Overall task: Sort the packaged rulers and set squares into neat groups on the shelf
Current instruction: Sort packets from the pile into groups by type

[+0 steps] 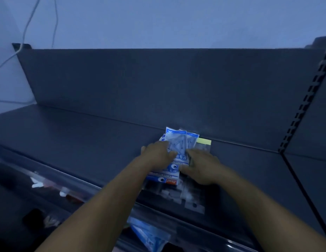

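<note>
A small stack of blue-and-white geometry set packs (pixel 177 142) lies on the dark shelf (pixel 76 139), right of centre, close to the back panel. My left hand (pixel 158 154) rests on the stack's left side with fingers over the top pack. My right hand (pixel 202 166) grips the stack's right edge. Under and beside the right hand lie clear packs, one with a yellow header (pixel 204 141), and more clear packaging (pixel 193 202) near the shelf's front edge. Which pack each hand actually holds is blurred.
Another blue-and-white pack (pixel 151 235) sits on the lower shelf below my arms. Small white and red items (pixel 49 186) lie at the lower left. A slotted upright (pixel 304 99) bounds the shelf on the right. Cables (pixel 25 30) hang on the wall at left.
</note>
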`<move>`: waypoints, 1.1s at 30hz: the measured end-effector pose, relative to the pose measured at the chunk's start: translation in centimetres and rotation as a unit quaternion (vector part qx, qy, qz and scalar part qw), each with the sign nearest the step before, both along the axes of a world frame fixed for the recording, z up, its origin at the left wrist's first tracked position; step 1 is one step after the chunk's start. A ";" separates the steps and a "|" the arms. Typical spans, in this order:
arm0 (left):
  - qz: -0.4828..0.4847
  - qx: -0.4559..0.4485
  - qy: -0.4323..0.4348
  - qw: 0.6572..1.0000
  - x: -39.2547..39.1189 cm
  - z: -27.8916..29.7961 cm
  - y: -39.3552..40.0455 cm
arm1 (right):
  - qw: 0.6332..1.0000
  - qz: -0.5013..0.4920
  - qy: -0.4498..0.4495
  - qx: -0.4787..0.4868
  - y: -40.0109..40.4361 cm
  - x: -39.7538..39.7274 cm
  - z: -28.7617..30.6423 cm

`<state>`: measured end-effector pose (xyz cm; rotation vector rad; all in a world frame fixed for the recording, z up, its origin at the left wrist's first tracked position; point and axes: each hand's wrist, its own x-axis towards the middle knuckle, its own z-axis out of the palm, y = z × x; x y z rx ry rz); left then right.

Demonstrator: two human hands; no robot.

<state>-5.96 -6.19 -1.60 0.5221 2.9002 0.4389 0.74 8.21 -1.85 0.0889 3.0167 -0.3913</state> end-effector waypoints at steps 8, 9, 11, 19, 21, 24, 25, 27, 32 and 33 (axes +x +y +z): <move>-0.011 0.100 -0.030 0.994 -1.0 0.5 0.3 | 0.998 -0.035 0.001 -0.042 -0.9 0.6 0.0; -0.003 0.080 -0.025 0.996 -1.1 0.4 0.2 | 0.997 -0.055 -0.003 -0.047 -1.1 0.5 -0.2; 0.004 0.019 -0.010 1.000 -1.1 0.2 0.0 | 0.994 -0.091 -0.012 -0.052 -1.3 0.5 -0.3; 0.016 0.217 -0.028 0.976 -0.3 0.6 -1.4 | 0.998 -0.042 -0.008 -0.050 -3.1 0.9 0.1; 0.035 0.295 -0.033 0.954 -0.2 0.6 -1.5 | 0.997 -0.032 0.005 -0.063 -3.2 1.2 0.2; 0.063 0.381 -0.044 0.922 -0.1 1.0 -1.6 | 0.996 -0.021 0.013 -0.088 -3.3 1.8 0.6; 0.072 0.401 -0.053 0.911 0.0 1.2 -1.7 | 0.995 -0.020 0.013 -0.092 -3.3 1.9 0.8; 0.093 0.435 -0.088 0.891 0.1 1.4 -1.9 | 0.995 -0.025 0.015 -0.100 -3.3 2.3 1.1; 0.117 0.468 -0.170 0.859 0.0 1.6 -2.5 | 0.990 -0.025 0.016 -0.136 -3.7 2.8 1.6; 0.113 0.475 -0.185 0.853 0.1 1.7 -2.6 | 0.990 -0.026 0.015 -0.138 -3.8 2.9 1.6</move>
